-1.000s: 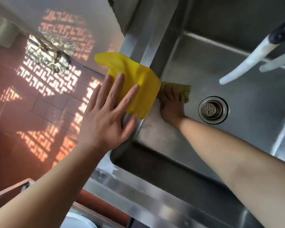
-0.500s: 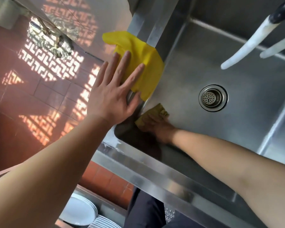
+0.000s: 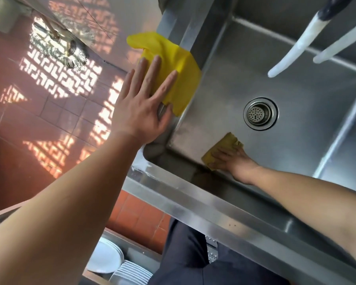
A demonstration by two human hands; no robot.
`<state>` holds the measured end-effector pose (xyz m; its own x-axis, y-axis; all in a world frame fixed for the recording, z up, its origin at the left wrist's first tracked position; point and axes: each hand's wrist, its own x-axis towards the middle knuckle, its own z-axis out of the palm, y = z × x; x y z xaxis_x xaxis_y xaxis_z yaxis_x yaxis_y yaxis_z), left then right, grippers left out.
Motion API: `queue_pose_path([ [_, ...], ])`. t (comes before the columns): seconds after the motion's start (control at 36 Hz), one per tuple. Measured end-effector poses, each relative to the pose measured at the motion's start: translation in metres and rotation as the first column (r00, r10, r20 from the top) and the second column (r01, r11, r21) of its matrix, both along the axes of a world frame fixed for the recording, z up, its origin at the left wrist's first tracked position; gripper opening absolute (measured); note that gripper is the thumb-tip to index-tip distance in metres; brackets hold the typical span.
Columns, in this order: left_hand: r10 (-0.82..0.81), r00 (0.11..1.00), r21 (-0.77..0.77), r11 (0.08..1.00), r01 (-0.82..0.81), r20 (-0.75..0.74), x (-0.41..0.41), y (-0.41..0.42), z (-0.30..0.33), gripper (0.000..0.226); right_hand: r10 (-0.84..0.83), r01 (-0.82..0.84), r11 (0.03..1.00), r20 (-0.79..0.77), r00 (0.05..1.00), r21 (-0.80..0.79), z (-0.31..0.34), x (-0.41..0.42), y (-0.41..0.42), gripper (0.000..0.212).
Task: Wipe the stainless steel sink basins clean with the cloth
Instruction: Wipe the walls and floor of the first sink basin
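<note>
- Landmark: drain (image 3: 260, 113) in the sink basin (image 3: 296, 95) floor. All positions relative to it.
- Far left of drain: red tile floor (image 3: 49, 112) with patterned light patches, a mop head (image 3: 58, 48) lying on it.
- Lower left of drain, below the sink's front rim (image 3: 193, 204): stacked white plates (image 3: 119, 266) on a shelf.
- Left of drain: left hand (image 3: 141, 105) flat, fingers straight and spread, resting on the basin's left rim; fingertips lie on a bright yellow cloth (image 3: 173, 64) draped over that rim.
- Just below-left of drain: darker yellow cloth (image 3: 220, 147) on the basin floor by the front wall. Right hand (image 3: 232, 160) presses it down, fingers mostly extended; forearm crosses the front rim.
- Upper right of drain: two white spouts (image 3: 292, 48) hang over the basin, clear of both hands.
- Right of drain: divider wall (image 3: 341, 128), second basin only partly visible.
</note>
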<state>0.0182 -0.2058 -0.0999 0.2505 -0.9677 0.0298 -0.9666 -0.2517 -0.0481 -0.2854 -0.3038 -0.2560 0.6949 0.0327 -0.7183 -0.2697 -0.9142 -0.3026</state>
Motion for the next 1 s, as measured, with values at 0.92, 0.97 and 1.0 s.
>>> queue_pose_path([
  [0.92,0.466,0.739,0.648,0.76,-0.053,-0.486,-0.142,-0.079,-0.078,0.071,-0.999,0.958,0.043,-0.015,0.04,-0.282,0.031,-0.147,-0.046,0.019],
  [0.97,0.469,0.768,0.688,0.724,-0.051,-0.436,-0.141,-0.085,-0.099,0.076,-0.938,0.887,0.342,-0.171,0.302,-0.311,0.024,-0.153,-0.035,0.015],
  [1.0,0.448,0.793,0.691,0.721,-0.049,-0.411,-0.14,-0.087,-0.109,0.077,-0.869,0.81,0.49,-0.255,0.424,-0.323,0.019,-0.156,-0.029,0.019],
])
